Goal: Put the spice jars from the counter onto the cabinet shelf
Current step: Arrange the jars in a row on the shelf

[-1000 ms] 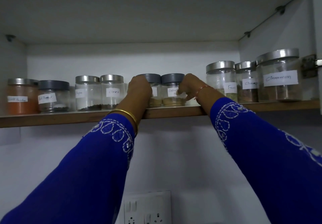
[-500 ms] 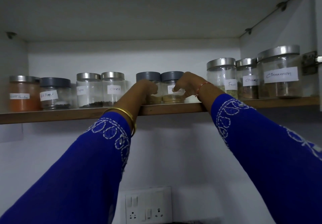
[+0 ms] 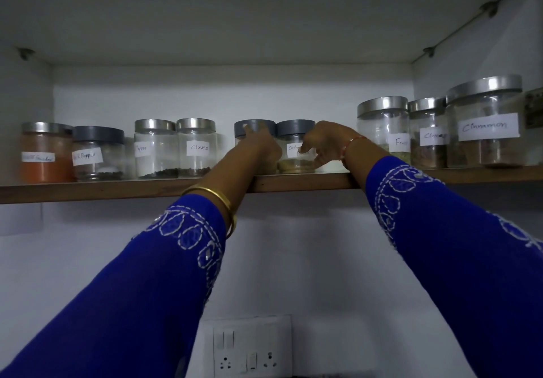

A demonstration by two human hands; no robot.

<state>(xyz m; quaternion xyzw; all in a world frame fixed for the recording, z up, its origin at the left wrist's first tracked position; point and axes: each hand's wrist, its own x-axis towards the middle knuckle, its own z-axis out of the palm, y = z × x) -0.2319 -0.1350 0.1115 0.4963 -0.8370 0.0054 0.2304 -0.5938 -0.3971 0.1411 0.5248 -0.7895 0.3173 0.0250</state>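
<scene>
Wooden shelf (image 3: 117,191), labelled spice jars (image 3: 197,147)

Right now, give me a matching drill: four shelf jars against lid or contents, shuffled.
Jars:
1. Cloves jar
2. Cinnamon jar
3. Far-left jar
4. Jar at the right hand

Traits:
A. orange-red powder
B. grey lid, tan powder
C. dark bits at the bottom, silver lid
D. tallest, at the right end of the shelf

Pairs: 1-C, 2-D, 3-A, 4-B

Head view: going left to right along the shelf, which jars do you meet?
Orange powder jar → pepper jar with grey lid → pepper jar with silver lid → cloves jar → two grey-lidded jars behind the hands → fennel jar → jar with unclear label → cinnamon jar.
</scene>
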